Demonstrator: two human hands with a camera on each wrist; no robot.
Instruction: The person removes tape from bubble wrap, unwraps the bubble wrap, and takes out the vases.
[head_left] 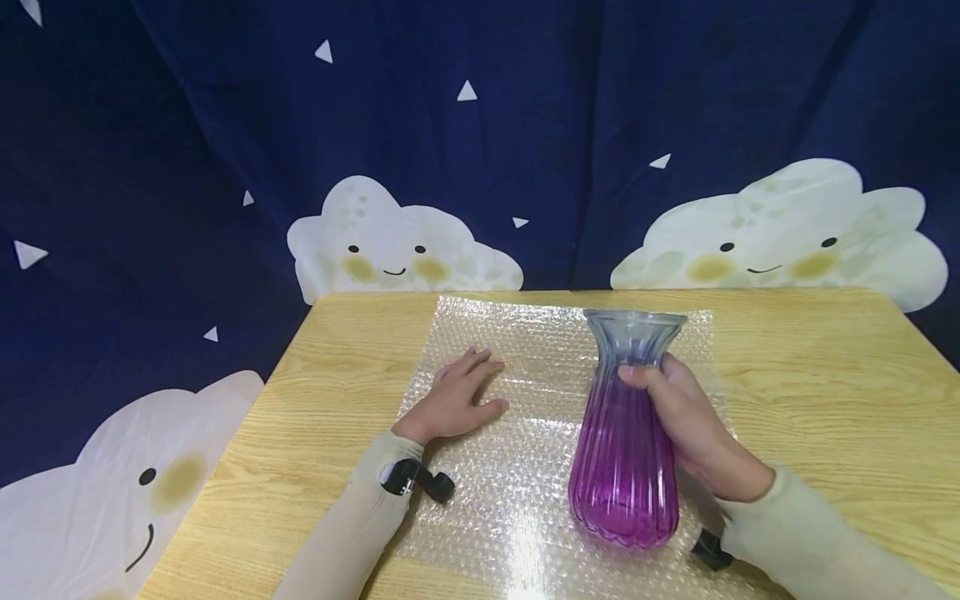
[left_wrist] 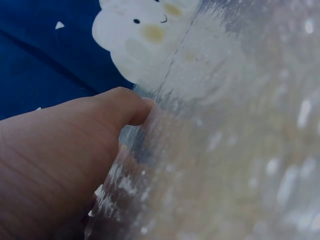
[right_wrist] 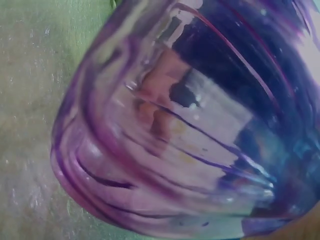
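A ribbed glass vase (head_left: 624, 450), purple below and fading to clear blue-grey at its flared mouth, is over the right part of a bubble wrap sheet (head_left: 517, 467). My right hand (head_left: 693, 425) grips it just below the neck, thumb across the front. Whether its base touches the wrap I cannot tell. In the right wrist view the vase (right_wrist: 165, 130) fills most of the picture. On the sheet's left part rests my left hand (head_left: 457, 396), palm down with fingers spread. From the left wrist, the left hand's thumb (left_wrist: 125, 107) meets the wrap's surface (left_wrist: 225, 150).
The wooden table (head_left: 825, 392) extends on both sides of the sheet. Behind it hangs a dark blue curtain (head_left: 420, 125) printed with white triangles and smiling clouds. Small black devices, such as the left wrist camera (head_left: 420, 479), sit on both sleeves.
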